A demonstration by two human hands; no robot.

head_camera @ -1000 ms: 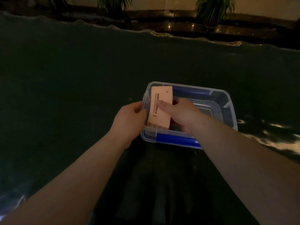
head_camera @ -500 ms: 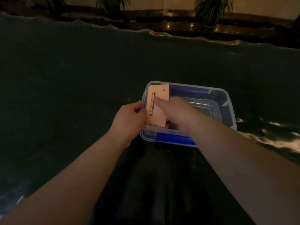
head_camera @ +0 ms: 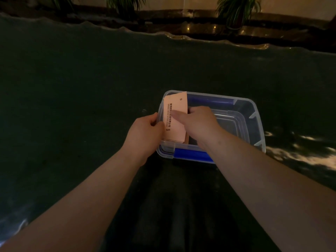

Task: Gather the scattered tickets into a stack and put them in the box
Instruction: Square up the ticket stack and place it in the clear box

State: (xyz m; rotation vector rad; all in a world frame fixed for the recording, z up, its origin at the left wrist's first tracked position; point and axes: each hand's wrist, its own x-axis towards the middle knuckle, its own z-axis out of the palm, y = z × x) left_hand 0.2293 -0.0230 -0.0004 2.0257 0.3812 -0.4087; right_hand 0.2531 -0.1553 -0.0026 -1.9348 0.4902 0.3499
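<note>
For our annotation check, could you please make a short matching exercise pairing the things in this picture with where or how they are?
Things:
1. ticket stack
2. left hand
3. right hand
4. box

States:
A. grips the box's left wall from outside
B. clear plastic with blue clips, on the dark table
C. leans at the box's left end
D. holds the stack, inside the box

Pairs: 1-C, 2-A, 3-D, 4-B

Box (head_camera: 254, 113) on table (head_camera: 81, 88), right of centre, near person. Stack of tickets (head_camera: 175, 118) inside box at its left end, tilted against left wall, top edge poking above rim. Left hand (head_camera: 145, 131) outside box at left wall. Right hand (head_camera: 198, 122) inside box, just right of stack, thumb on its face. Plants (head_camera: 236, 10) behind table's far edge.
</note>
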